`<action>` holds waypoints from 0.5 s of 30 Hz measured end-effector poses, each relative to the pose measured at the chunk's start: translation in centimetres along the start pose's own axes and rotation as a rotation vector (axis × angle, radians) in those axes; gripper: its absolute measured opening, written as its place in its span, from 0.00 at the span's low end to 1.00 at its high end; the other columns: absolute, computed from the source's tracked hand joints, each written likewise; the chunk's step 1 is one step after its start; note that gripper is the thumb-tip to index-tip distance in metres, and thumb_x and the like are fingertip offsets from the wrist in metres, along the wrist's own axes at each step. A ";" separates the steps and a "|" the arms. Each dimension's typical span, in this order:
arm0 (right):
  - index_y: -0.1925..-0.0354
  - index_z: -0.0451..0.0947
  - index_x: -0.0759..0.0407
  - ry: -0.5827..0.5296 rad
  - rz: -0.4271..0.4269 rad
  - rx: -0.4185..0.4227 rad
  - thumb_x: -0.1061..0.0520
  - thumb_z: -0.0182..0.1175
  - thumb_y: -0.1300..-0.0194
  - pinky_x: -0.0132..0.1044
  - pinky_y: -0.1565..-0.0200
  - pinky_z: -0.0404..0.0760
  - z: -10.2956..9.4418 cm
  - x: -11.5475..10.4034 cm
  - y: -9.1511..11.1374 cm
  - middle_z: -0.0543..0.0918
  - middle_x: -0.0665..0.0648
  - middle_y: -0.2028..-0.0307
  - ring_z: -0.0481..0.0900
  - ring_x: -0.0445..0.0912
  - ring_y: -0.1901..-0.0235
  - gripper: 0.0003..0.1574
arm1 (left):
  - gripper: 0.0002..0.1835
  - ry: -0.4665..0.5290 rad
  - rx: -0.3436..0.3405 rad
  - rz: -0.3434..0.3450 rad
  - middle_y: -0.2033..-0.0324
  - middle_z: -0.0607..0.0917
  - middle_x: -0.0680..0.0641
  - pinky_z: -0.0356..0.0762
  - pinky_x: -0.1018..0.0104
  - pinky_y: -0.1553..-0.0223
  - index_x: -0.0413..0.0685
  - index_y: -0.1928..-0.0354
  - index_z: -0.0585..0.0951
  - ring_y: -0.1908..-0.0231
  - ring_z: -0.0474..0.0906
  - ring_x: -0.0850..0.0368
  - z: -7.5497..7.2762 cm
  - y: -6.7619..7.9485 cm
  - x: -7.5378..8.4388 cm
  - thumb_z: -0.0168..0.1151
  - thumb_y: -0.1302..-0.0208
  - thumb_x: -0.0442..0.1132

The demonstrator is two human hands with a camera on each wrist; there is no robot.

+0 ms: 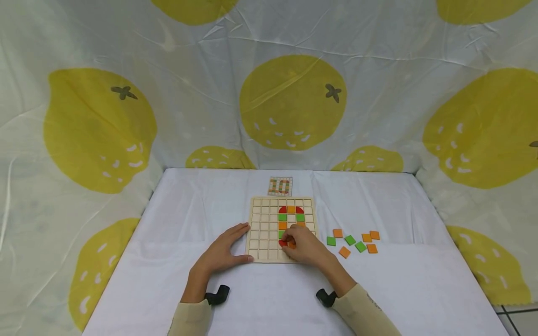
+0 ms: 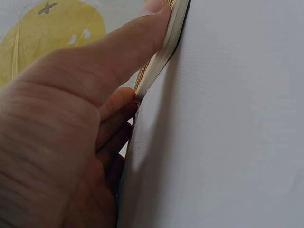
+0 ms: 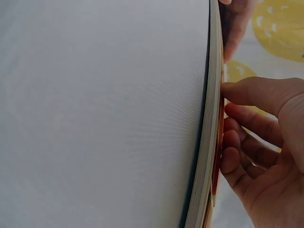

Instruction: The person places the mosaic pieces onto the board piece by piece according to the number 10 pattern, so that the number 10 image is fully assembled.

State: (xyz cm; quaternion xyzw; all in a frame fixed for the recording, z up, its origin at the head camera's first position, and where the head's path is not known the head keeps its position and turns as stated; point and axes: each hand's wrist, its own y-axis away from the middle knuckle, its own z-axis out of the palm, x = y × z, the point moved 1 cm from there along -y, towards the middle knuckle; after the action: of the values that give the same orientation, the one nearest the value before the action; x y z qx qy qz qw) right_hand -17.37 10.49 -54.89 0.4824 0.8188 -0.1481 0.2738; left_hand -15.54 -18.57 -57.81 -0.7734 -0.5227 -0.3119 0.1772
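Note:
My left hand [image 1: 223, 249] lies at the left edge of the wooden grid board [image 1: 262, 235], fingers along the side and thumb on the lower left corner. In the left wrist view the thumb [image 2: 128, 47] presses on the board's edge. My right hand [image 1: 306, 243] is over the board's lower part. Its thumb and index fingertips pinch at a red rounded tile [image 1: 282, 243]. Beside it an orange tile [image 1: 292, 244] shows partly under the fingers. Red, green and orange tiles form a ring on the board, its lower right hidden by the hand.
Several loose orange tiles [image 1: 344, 252] and green tiles [image 1: 331, 241] lie right of the board. A small pattern card [image 1: 280, 185] sits just behind it. White cloth covers the table [image 1: 201, 200], and lemon-print curtains [image 1: 294, 102] stand around it.

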 end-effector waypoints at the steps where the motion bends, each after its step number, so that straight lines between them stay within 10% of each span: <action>1: 0.60 0.86 0.54 0.000 0.001 0.002 0.55 0.72 0.38 0.30 0.63 0.77 0.0 0.0 0.0 0.79 0.45 0.67 0.73 0.40 0.67 0.08 | 0.52 0.001 0.000 0.000 0.21 0.64 0.54 0.61 0.39 0.25 0.60 0.22 0.66 0.20 0.56 0.47 0.0 0.0 0.0 0.74 0.46 0.67; 15: 0.58 0.86 0.52 -0.096 0.018 0.073 0.55 0.71 0.36 0.30 0.66 0.78 -2.2 1.8 1.2 0.80 0.45 0.66 0.75 0.40 0.68 0.07 | 0.53 0.007 -0.013 -0.017 0.21 0.63 0.55 0.60 0.40 0.24 0.61 0.21 0.64 0.20 0.55 0.47 0.1 0.0 -0.3 0.73 0.46 0.68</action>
State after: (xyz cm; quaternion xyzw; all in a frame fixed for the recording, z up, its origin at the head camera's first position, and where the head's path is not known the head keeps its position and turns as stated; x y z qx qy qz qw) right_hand -17.67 13.42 -54.16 0.4917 0.7943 -0.1986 0.2963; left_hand -15.57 -18.65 -58.09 -0.7689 -0.5266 -0.3196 0.1714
